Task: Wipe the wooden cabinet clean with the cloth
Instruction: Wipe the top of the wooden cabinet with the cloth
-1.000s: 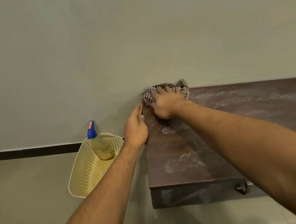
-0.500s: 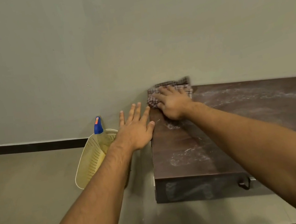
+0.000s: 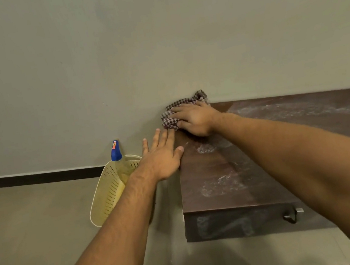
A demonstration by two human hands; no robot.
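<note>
Right hand (image 3: 194, 119) presses cloth (image 3: 170, 114) on cabinet (image 3: 221, 170) corner

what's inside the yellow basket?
A spray bottle with a blue nozzle stands in the perforated basket. The left hand and forearm cover the basket's right side, so anything else there cannot be seen.

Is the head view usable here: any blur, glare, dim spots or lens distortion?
Head view: dim, even, warm light and no glare; the right hand on the checked cloth is sharp; white dusty smears on the cabinet top read clearly; its front is in shadow; wide-angle stretch enlarges the near forearms.
</note>
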